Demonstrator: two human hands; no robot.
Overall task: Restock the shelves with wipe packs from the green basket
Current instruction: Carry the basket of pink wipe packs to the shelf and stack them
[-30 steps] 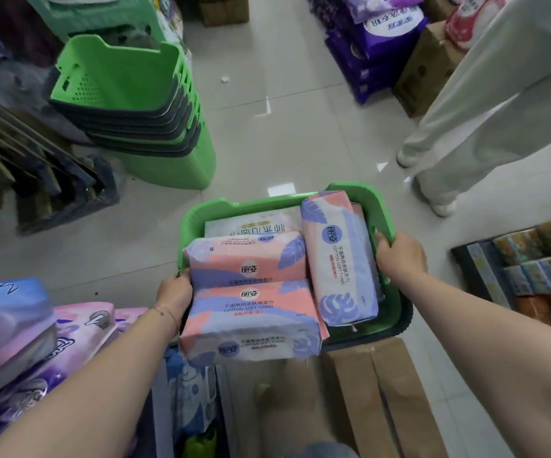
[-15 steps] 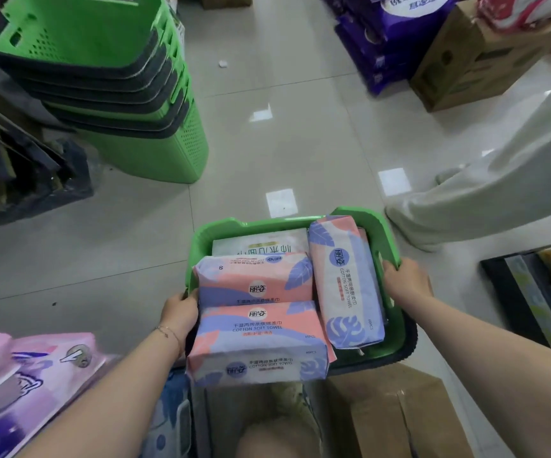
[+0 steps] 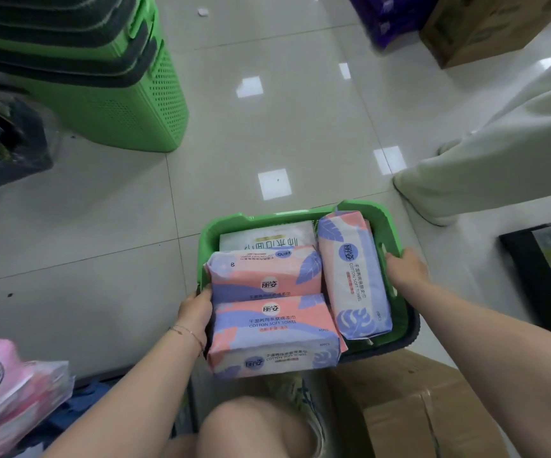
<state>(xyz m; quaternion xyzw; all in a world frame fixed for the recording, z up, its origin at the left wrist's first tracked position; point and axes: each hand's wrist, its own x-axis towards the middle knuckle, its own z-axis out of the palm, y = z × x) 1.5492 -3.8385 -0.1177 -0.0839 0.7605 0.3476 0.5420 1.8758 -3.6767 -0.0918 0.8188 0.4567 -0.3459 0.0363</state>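
Observation:
A green basket [image 3: 388,223] hangs low over the tiled floor, held by both rims. My left hand [image 3: 196,310] grips its left edge and my right hand [image 3: 404,267] grips its right edge. Inside lie three pink-and-purple wipe packs: one across the front [image 3: 272,332], one behind it [image 3: 264,274], one lengthwise on the right [image 3: 353,276]. A white pack [image 3: 267,234] sits under them at the back.
A stack of green baskets [image 3: 109,77] stands at upper left. Another person's pale trouser leg [image 3: 485,160] is at right. A cardboard box [image 3: 409,401] lies under the basket. Pink packs [image 3: 6,391] sit at lower left, a dark shelf edge [image 3: 542,279] at right.
The basket has come down and slightly right, closer to the floor and the cardboard box. The view has tilted down; both hands keep their hold on the rims.

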